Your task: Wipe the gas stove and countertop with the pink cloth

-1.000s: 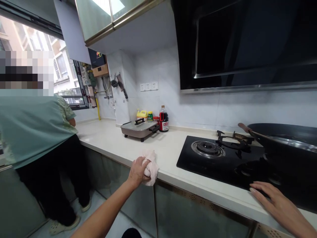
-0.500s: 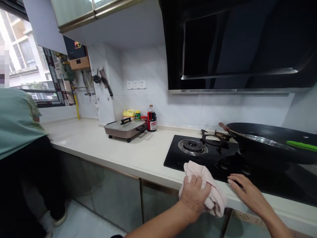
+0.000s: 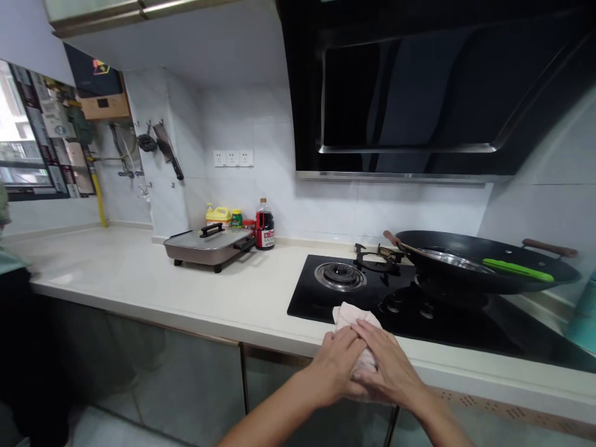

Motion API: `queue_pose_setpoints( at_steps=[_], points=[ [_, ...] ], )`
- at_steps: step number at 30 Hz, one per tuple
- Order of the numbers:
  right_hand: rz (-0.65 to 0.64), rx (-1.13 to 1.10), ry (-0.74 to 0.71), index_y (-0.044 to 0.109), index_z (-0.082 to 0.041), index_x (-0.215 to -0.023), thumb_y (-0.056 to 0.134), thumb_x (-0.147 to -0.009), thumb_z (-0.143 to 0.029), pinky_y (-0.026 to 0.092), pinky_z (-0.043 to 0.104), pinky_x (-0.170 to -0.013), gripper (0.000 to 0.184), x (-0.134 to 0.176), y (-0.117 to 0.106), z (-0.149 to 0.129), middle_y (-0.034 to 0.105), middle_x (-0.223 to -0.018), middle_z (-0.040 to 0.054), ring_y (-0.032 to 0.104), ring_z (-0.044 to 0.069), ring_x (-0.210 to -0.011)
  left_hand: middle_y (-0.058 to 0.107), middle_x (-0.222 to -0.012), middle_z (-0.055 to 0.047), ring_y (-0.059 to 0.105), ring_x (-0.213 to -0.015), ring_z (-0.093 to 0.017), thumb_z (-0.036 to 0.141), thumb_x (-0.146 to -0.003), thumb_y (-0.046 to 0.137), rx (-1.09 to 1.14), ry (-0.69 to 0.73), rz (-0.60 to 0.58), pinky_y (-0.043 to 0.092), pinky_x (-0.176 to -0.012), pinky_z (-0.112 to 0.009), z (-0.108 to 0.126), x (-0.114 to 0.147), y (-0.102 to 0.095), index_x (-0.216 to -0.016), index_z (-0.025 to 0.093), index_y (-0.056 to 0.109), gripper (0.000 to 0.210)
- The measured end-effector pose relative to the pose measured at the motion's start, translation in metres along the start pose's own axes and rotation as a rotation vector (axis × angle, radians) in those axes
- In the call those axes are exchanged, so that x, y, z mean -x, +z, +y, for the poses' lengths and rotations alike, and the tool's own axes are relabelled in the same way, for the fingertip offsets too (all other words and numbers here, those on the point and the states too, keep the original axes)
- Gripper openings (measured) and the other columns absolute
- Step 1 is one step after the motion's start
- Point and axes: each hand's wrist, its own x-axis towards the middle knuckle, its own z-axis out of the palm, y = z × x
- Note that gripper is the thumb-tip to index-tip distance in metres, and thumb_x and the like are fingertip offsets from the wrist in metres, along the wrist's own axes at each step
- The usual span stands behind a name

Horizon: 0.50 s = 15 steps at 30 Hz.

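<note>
Two bare hands meet on one crumpled pale pink cloth (image 3: 350,314) at the near edge of the black glass hob (image 3: 311,302). The left hand (image 3: 331,365) comes in from the near left, its fingers bent down around the cloth's left side. The right hand (image 3: 393,365) comes in from the near right, its fingers lightly bent and reaching over the left fingertips; whether it pinches any fabric, I cannot tell. Neither hand is nearer: both touch the cloth, which shows between them and beyond their fingers.

The bunched cloth's longer line runs away from the body, leaning slightly left. Its far end overlaps the hob's near edge, short of the round steel-ringed left burner (image 3: 340,277), while its near end shows below the hands, in front of the white countertop's (image 3: 274,326) edge. How firmly it presses down is hidden by the hands.

Well to the far right, a wide black wok (image 3: 459,243) sits on the hob; to the far left stands a grey-brown rectangular electric pan (image 3: 200,253) with a glass lid.
</note>
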Motion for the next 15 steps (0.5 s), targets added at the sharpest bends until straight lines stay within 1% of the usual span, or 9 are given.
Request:
queue_pose_setpoints(
  at_steps=[1, 3, 5, 7, 9, 10, 11, 13, 15],
  points=[
    [-0.032, 0.05, 0.002, 0.039, -0.032, -0.162, 0.07, -0.085, -0.068, 0.032, 0.059, -0.122, 0.09, -0.002, 0.003, -0.001, 0.04, -0.167, 0.013, 0.037, 0.037, -0.153, 0.053, -0.155, -0.014, 0.048, -0.143, -0.031, 0.045, -0.083, 0.079, 0.036, 0.042, 0.015, 0.047, -0.109, -0.046, -0.01, 0.01, -0.013, -0.152, 0.028, 0.048, 0.078],
    [-0.065, 0.142, 0.031, 0.039, -0.034, -0.161, 0.08, -0.078, -0.064, 0.032, 0.061, -0.121, 0.098, -0.008, 0.006, -0.007, 0.038, -0.168, 0.0143, 0.035, 0.039, -0.153, 0.054, -0.155, -0.013, 0.049, -0.144, -0.029, 0.041, -0.087, 0.076, 0.061, 0.013, 0.103, 0.045, -0.113, -0.045, -0.036, 0.029, -0.036, -0.142, 0.028, 0.057, 0.06],
    [-0.085, 0.219, 0.067, 0.043, -0.031, -0.159, 0.089, -0.069, -0.055, 0.031, 0.065, -0.118, 0.105, -0.019, 0.009, -0.019, 0.039, -0.166, 0.0188, 0.036, 0.043, -0.152, 0.06, -0.147, -0.013, 0.055, -0.137, -0.028, 0.037, -0.09, 0.071, 0.052, -0.097, 0.21, 0.047, -0.112, -0.044, -0.067, 0.043, -0.056, -0.134, 0.027, 0.063, 0.046],
    [-0.111, 0.265, 0.071, 0.044, -0.028, -0.159, 0.093, -0.062, -0.046, 0.029, 0.069, -0.117, 0.109, -0.037, 0.017, -0.037, 0.037, -0.166, 0.0213, 0.034, 0.046, -0.151, 0.067, -0.136, -0.012, 0.061, -0.128, -0.028, 0.036, -0.093, 0.066, 0.016, -0.224, 0.314, 0.049, -0.109, -0.045, -0.098, 0.048, -0.069, -0.124, 0.026, 0.068, 0.033],
    [-0.14, 0.274, 0.03, 0.042, -0.03, -0.159, 0.094, -0.06, -0.043, 0.028, 0.07, -0.117, 0.112, -0.059, 0.028, -0.058, 0.032, -0.169, 0.0197, 0.031, 0.047, -0.153, 0.071, -0.125, -0.01, 0.064, -0.121, -0.027, 0.036, -0.094, 0.062, -0.015, -0.329, 0.383, 0.049, -0.107, -0.045, -0.122, 0.046, -0.075, -0.115, 0.025, 0.072, 0.025],
    [-0.146, 0.267, 0.001, 0.041, -0.031, -0.159, 0.094, -0.062, -0.044, 0.027, 0.07, -0.117, 0.111, -0.069, 0.035, -0.068, 0.03, -0.17, 0.018, 0.03, 0.047, -0.153, 0.073, -0.121, -0.01, 0.064, -0.119, -0.027, 0.036, -0.095, 0.06, -0.021, -0.377, 0.402, 0.05, -0.106, -0.045, -0.131, 0.044, -0.077, -0.111, 0.024, 0.073, 0.024],
    [-0.144, 0.256, -0.024, 0.041, -0.031, -0.158, 0.093, -0.064, -0.046, 0.027, 0.07, -0.117, 0.108, -0.078, 0.041, -0.076, 0.031, -0.17, 0.0164, 0.031, 0.046, -0.153, 0.073, -0.118, -0.009, 0.065, -0.117, -0.026, 0.037, -0.096, 0.059, -0.024, -0.43, 0.411, 0.049, -0.106, -0.045, -0.138, 0.041, -0.077, -0.109, 0.024, 0.073, 0.023],
    [-0.126, 0.231, -0.056, 0.043, -0.031, -0.156, 0.088, -0.072, -0.049, 0.027, 0.069, -0.118, 0.098, -0.09, 0.051, -0.086, 0.039, -0.167, 0.0143, 0.035, 0.044, -0.151, 0.074, -0.116, -0.008, 0.064, -0.116, -0.026, 0.039, -0.097, 0.056, -0.032, -0.545, 0.409, 0.049, -0.106, -0.046, -0.146, 0.037, -0.076, -0.108, 0.023, 0.074, 0.026],
    [-0.096, 0.211, -0.073, 0.045, -0.03, -0.154, 0.085, -0.077, -0.05, 0.028, 0.066, -0.119, 0.089, -0.092, 0.055, -0.088, 0.045, -0.163, 0.0126, 0.039, 0.042, -0.15, 0.074, -0.117, -0.008, 0.063, -0.119, -0.028, 0.044, -0.098, 0.054, -0.056, -0.642, 0.385, 0.047, -0.108, -0.047, -0.147, 0.036, -0.074, -0.109, 0.024, 0.075, 0.031]
  ],
)
